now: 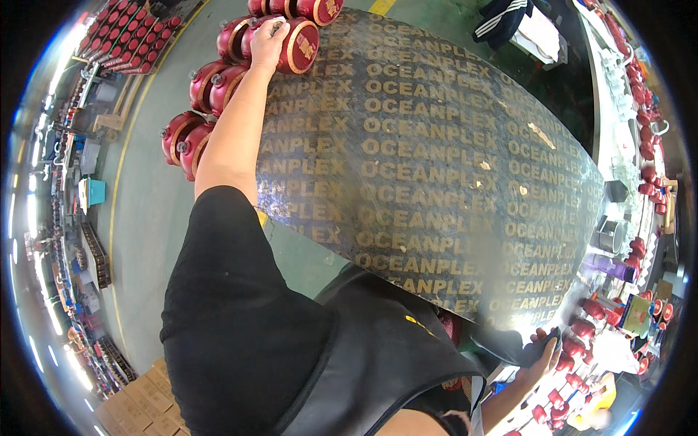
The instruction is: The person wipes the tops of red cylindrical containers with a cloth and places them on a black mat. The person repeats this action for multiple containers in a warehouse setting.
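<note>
At the far left corner of the dark board table [436, 145], my left hand [267, 45] is closed round the narrow neck of a red drum-shaped bottle [297, 45] with gold-banded ends. More bottles of the same kind [225, 86] lie in a stepped row along the table's left edge. My right hand [542, 356] is at the lower right, its fingers curled around a dark, blurred object [509, 347]. What kind of object that is cannot be made out.
Several red bottles [582, 330] crowd a bench along the right. Dark clothing [503, 20] hangs beyond the table's far edge. Racked red bottles [131, 36] stand at the far left, and cardboard boxes [142, 403] at the lower left. Scraps [540, 135] dot the board.
</note>
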Tool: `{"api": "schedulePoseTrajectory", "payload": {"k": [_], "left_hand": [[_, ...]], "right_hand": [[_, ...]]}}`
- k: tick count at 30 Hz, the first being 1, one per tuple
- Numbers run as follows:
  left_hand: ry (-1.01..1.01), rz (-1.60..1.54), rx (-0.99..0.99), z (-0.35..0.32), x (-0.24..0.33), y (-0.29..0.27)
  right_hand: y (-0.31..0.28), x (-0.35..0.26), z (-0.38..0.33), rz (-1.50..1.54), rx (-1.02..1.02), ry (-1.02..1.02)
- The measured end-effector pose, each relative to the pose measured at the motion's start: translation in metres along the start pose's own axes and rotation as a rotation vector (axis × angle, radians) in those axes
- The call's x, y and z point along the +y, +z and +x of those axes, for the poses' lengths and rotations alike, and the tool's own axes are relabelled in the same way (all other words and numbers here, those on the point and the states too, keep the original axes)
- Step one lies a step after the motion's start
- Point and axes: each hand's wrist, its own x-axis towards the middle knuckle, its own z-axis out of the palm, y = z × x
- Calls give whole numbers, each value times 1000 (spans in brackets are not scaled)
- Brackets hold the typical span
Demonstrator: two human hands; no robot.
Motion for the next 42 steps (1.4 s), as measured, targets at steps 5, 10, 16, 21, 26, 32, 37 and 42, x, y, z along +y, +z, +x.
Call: {"api": "schedulePoseTrajectory", "payload": {"k": [5, 10, 16, 21, 26, 32, 37, 42], "left_hand": [[96, -82, -43, 9, -12, 2], [107, 90, -59, 11, -13, 3], [154, 123, -43, 12, -11, 2], [152, 212, -94, 9, 11, -12], [67, 653, 48, 29, 35, -57], [-12, 809, -109, 37, 20, -59], [-62, 732, -201, 52, 11, -62], [-141, 792, -201, 54, 12, -59]], "right_hand": [[5, 2, -3, 21, 35, -19], [10, 3, -5, 47, 33, -4], [12, 3, -9, 46, 54, 8], [13, 9, -5, 52, 3, 9], [13, 10, -2, 72, 12, 0], [22, 5, -5, 68, -67, -12], [22, -2, -11, 21, 5, -40], [20, 0, -9, 52, -4, -23]]}}
